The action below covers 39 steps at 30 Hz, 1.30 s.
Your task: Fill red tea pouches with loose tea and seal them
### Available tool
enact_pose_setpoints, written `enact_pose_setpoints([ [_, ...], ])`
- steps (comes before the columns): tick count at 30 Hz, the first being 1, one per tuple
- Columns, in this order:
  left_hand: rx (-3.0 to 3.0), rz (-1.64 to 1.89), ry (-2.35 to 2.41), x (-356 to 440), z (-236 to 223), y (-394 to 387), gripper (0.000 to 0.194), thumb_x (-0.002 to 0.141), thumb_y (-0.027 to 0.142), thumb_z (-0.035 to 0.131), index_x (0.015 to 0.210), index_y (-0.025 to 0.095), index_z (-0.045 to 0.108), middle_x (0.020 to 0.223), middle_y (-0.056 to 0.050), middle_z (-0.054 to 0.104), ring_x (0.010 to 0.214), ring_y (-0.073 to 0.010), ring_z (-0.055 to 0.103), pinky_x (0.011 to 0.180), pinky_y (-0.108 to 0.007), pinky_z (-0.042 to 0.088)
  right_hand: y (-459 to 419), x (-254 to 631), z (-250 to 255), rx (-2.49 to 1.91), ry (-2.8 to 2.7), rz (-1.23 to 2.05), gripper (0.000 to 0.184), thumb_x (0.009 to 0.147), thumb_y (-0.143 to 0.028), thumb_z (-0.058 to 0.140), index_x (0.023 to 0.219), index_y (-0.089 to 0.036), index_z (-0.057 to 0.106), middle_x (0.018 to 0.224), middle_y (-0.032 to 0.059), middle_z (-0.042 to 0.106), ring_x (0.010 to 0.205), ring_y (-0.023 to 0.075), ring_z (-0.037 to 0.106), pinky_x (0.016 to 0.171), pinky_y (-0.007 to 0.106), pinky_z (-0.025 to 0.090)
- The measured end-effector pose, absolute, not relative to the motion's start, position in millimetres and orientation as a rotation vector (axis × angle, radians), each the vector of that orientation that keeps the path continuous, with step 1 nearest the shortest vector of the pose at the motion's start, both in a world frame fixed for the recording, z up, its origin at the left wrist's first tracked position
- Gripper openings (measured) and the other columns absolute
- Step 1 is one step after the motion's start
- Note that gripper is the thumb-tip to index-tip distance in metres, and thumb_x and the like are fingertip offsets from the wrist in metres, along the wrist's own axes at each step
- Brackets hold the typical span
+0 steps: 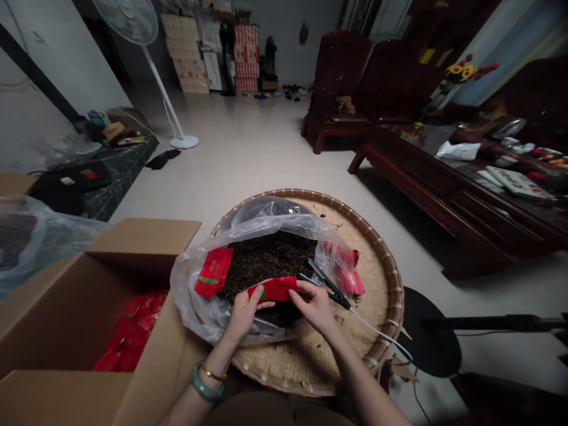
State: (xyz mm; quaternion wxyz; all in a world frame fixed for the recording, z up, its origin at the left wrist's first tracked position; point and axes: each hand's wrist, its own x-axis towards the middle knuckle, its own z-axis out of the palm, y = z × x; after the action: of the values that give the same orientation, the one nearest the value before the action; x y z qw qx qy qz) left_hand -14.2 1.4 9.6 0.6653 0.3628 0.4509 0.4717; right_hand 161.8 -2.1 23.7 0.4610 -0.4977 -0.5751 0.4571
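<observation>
Head view: left hand point(244, 310), right hand point(317, 305) hold packet point(279, 289).

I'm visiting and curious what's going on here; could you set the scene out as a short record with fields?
Left hand: holds one end of a red packet
Right hand: holds its other end
Below the hands: plastic bag of dark, dried-looking leaves
At the bag: flat red packets on the left, corded black tool on the right
Support: round woven tray
Left of tray: open cardboard box, red pouches inside
Background: standing fan
</observation>
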Motion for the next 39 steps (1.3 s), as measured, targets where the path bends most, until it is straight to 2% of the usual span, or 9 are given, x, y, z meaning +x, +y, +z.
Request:
enact_pose_setpoints([
  [3,0.912,1.014,1.022,-14,11,1,0.059,0.072,0.059,0.061,0.101,0.009,0.069,0.1,-0.014,0.071,0.09,-0.0287,0.067,0.071,-0.04,0.059,-1,159,21,-1.176,-1.274,1.442,0.03,0.073,-0.038,0.067,0.095,-0.019,0.072,0.088,0.0055,0.073,0.069,0.0177,0.064,0.058,0.028,0.052],
  [6,1.008,0.924,1.044,-13,12,-1,0.059,0.073,0.061,0.057,0.103,0.012,0.068,0.099,-0.011,0.072,0.089,-0.0273,0.068,0.07,-0.039,0.059,0,157,18,-1.177,-1.141,1.611,0.037,0.072,-0.049,0.066,0.088,-0.017,0.073,0.079,0.0053,0.072,0.058,0.0143,0.059,0.048,0.024,0.046],
  [9,1.005,0.881,1.052,-13,12,-3,0.063,0.073,0.064,0.054,0.106,0.013,0.067,0.099,-0.011,0.072,0.088,-0.027,0.068,0.069,-0.038,0.059,0,160,16,-1.155,-1.1,1.661,0.043,0.075,-0.056,0.06,0.082,-0.016,0.073,0.069,0.0043,0.07,0.054,0.0133,0.055,0.052,0.025,0.046],
  [14,0.916,0.954,1.034,-14,16,-6,0.069,0.077,0.066,0.048,0.115,0.011,0.062,0.105,-0.014,0.07,0.094,-0.0281,0.066,0.072,-0.039,0.058,-1,164,18,-1.092,-1.154,1.627,0.039,0.076,-0.054,0.062,0.08,-0.017,0.073,0.069,0.0022,0.069,0.065,0.0147,0.058,0.07,0.029,0.046],
  [18,1.08,0.995,1.133,-15,21,-4,0.067,0.079,0.067,0.043,0.112,0.012,0.065,0.104,-0.011,0.071,0.097,-0.0252,0.066,0.09,-0.04,0.051,-1,161,19,-1.059,-1.083,1.755,0.044,0.074,-0.058,0.061,0.078,-0.016,0.071,0.067,0.0027,0.067,0.058,0.0129,0.054,0.059,0.026,0.045],
  [25,1.218,0.976,1.236,-21,15,1,0.06,0.085,0.059,0.038,0.113,0.013,0.064,0.103,-0.01,0.072,0.095,-0.0238,0.066,0.091,-0.038,0.05,-1,156,23,-1.041,-0.989,1.836,0.05,0.076,-0.064,0.054,0.078,-0.017,0.069,0.072,0.0063,0.067,0.063,0.0164,0.058,0.052,0.025,0.044],
  [28,1.361,1.014,1.344,-28,11,3,0.051,0.091,0.049,0.034,0.12,0.015,0.059,0.11,-0.011,0.069,0.1,-0.0229,0.064,0.09,-0.039,0.05,0,158,22,-1.051,-0.991,1.821,0.05,0.077,-0.064,0.053,0.077,-0.016,0.069,0.07,0.0057,0.067,0.062,0.0161,0.057,0.055,0.027,0.046],
  [33,2.214,1.051,1.431,-32,18,-2,0.063,0.075,0.039,0.067,0.132,0.019,0.048,0.133,-0.013,0.053,0.12,-0.0317,0.045,0.098,-0.049,0.04,1,160,22,-1.127,-1.164,1.691,0.047,0.079,-0.062,0.052,0.079,-0.018,0.069,0.072,0.0022,0.068,0.067,0.0165,0.057,0.074,0.034,0.049],
  [39,2.501,0.817,1.299,-25,22,-5,0.052,0.076,0.019,0.063,0.127,0.018,0.051,0.117,-0.011,0.063,0.106,-0.0286,0.051,0.088,-0.045,0.044,-4,152,33,-1.087,-1.294,1.657,0.046,0.08,-0.062,0.051,0.086,-0.02,0.07,0.082,0.0023,0.07,0.082,0.0192,0.061,0.087,0.038,0.046],
])
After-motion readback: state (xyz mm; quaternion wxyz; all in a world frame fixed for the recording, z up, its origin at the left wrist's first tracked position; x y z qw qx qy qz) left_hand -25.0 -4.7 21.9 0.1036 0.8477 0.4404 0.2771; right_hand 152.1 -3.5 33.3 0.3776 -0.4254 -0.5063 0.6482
